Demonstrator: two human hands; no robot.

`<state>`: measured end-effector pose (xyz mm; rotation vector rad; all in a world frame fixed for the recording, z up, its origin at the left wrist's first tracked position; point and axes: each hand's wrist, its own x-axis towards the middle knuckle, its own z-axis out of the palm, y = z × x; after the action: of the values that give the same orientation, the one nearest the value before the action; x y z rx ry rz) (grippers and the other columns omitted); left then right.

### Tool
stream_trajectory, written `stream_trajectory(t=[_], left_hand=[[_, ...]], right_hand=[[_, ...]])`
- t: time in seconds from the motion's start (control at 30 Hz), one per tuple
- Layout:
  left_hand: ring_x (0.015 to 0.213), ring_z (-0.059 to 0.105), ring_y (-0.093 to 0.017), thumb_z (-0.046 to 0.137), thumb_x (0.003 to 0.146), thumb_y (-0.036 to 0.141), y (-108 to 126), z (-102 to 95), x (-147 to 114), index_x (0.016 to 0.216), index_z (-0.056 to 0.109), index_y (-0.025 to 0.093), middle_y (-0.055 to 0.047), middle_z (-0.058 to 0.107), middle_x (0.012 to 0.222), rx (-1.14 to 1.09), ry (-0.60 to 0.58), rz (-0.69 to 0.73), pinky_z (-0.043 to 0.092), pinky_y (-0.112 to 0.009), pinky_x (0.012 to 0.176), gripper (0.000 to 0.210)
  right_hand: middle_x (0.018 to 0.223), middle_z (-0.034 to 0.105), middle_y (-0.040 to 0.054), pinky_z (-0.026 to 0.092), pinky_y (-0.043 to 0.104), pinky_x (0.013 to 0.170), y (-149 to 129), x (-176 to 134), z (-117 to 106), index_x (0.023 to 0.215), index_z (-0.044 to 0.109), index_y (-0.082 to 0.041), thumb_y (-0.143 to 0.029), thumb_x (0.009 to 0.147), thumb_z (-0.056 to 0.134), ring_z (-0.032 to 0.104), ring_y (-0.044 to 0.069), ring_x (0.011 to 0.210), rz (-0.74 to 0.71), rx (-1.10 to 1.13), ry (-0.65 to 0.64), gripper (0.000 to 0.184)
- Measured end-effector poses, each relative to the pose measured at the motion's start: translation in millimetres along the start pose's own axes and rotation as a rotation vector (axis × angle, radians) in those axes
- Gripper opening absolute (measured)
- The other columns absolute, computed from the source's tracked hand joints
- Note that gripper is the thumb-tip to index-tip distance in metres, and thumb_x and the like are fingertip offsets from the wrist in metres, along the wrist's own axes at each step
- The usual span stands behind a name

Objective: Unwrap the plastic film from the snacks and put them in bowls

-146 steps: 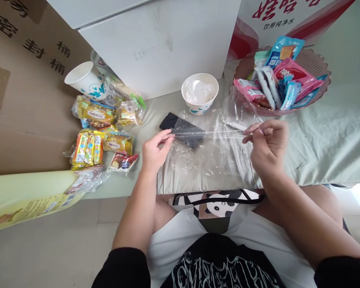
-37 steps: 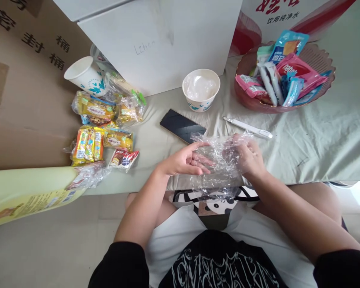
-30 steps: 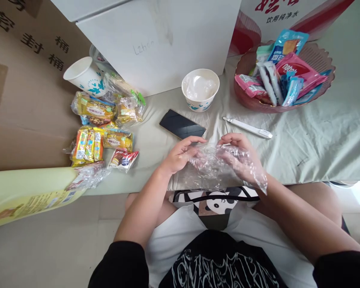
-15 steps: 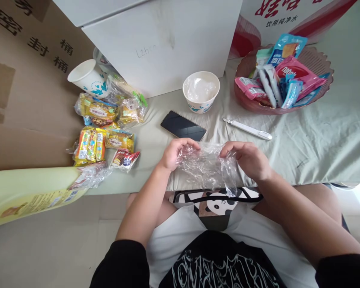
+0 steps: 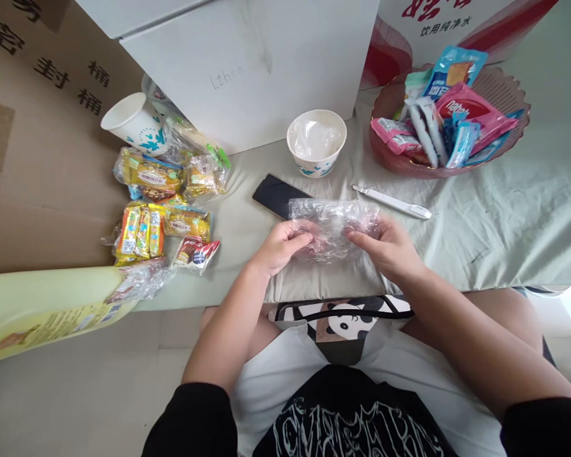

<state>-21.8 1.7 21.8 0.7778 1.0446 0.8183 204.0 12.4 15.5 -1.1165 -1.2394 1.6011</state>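
The left hand and right hand pinch clear plastic film between thumbs and fingers, with the paper bowl at its twelve o'clock. The film seems gathered but is unsmoothed; how much handling remains is unclear.

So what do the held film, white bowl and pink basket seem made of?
Film: thin, clear, glossy plastic, by its crinkles and glints.
White bowl: probably smooth coated paper, by its thick rim and blue print.
Pink basket: likely glossy tinted plastic, being ribbed and translucent-looking, though glass is possible.
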Motion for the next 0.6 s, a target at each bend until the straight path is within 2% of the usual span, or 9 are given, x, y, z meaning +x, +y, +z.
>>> stream_trajectory(t=[0.07,0.17,0.23,0.3,0.37,0.43,0.5,0.57,0.6], left_hand=[[0.060,0.073,-0.017,0.080,0.075,0.038,-0.7,0.6,-0.7,0.105,0.069,0.016,-0.002,0.075,0.070,0.007,0.030,-0.010,0.056,-0.024,0.056,0.038],[0.047,0.066,-0.015,0.077,0.074,0.040,0.9,-0.5,-2.3,0.108,0.069,0.020,0.004,0.069,0.059,-0.018,0.050,0.003,0.051,-0.023,0.045,0.040],[0.046,0.065,-0.015,0.077,0.070,0.038,3.2,-2.6,-3.1,0.092,0.072,0.018,0.002,0.069,0.059,-0.049,0.040,0.058,0.050,-0.024,0.045,0.030],[0.052,0.065,-0.016,0.074,0.069,0.042,5.6,-5.6,-3.4,0.072,0.073,0.016,-0.003,0.069,0.061,-0.049,0.003,0.148,0.051,-0.027,0.049,0.026],[0.059,0.065,-0.018,0.066,0.074,0.050,7.0,-9.0,-3.0,0.058,0.071,0.016,-0.008,0.069,0.064,0.014,-0.058,0.230,0.051,-0.031,0.054,0.038],[0.061,0.062,-0.018,0.063,0.078,0.052,6.3,-11.1,-1.8,0.051,0.068,0.017,-0.008,0.067,0.065,0.166,-0.053,0.290,0.049,-0.031,0.056,0.044],[0.065,0.059,-0.016,0.071,0.076,0.044,3.6,-10.3,-0.3,0.054,0.066,0.019,-0.005,0.065,0.070,0.386,0.109,0.397,0.048,-0.030,0.059,0.033],[0.075,0.059,-0.018,0.075,0.074,0.033,-0.5,-5.4,0.0,0.066,0.066,0.021,-0.004,0.064,0.079,0.596,0.424,0.571,0.050,-0.031,0.069,0.017],[0.079,0.058,-0.019,0.075,0.075,0.031,-2.7,-1.3,-0.7,0.071,0.065,0.022,-0.004,0.063,0.082,0.674,0.576,0.654,0.051,-0.033,0.074,0.014]], right_hand=[[0.073,0.066,0.0000,0.055,0.032,0.064,-0.7,-0.2,-0.2,0.089,0.060,-0.023,-0.043,0.084,0.074,0.063,0.015,0.066,0.028,-0.034,-0.038,0.025],[0.063,0.061,-0.0046,0.049,0.029,0.053,-2.1,-0.9,-0.4,0.085,0.057,-0.025,-0.040,0.085,0.073,0.056,0.013,0.053,-0.019,-0.021,-0.037,0.021],[0.063,0.061,-0.0043,0.048,0.029,0.052,-4.2,-1.6,-1.9,0.081,0.059,-0.026,-0.042,0.084,0.072,0.055,0.013,0.053,-0.071,0.036,-0.040,0.021],[0.065,0.065,-0.0003,0.048,0.032,0.054,-7.2,-2.3,-4.9,0.074,0.064,-0.025,-0.047,0.085,0.067,0.058,0.015,0.057,-0.090,0.040,-0.099,0.025],[0.065,0.066,0.0041,0.046,0.034,0.054,-10.3,-2.5,-8.4,0.068,0.068,-0.023,-0.056,0.091,0.055,0.059,0.017,0.058,-0.086,-0.023,-0.150,0.042],[0.060,0.064,0.0053,0.043,0.034,0.054,-12.2,-2.1,-10.7,0.062,0.066,-0.022,-0.060,0.094,0.046,0.056,0.017,0.056,-0.077,-0.146,-0.132,0.054],[0.057,0.060,0.0023,0.040,0.032,0.053,-11.5,-1.2,-10.7,0.062,0.062,-0.022,-0.056,0.090,0.055,0.050,0.015,0.051,-0.083,-0.332,-0.021,0.045],[0.066,0.063,0.0000,0.041,0.032,0.056,-7.9,-0.7,-7.9,0.075,0.062,-0.023,-0.041,0.082,0.070,0.049,0.014,0.053,-0.155,-0.537,0.135,0.021],[0.075,0.066,0.0005,0.044,0.033,0.059,-5.2,-1.0,-5.5,0.084,0.062,-0.024,-0.034,0.078,0.073,0.052,0.015,0.057,-0.216,-0.614,0.208,0.016]])
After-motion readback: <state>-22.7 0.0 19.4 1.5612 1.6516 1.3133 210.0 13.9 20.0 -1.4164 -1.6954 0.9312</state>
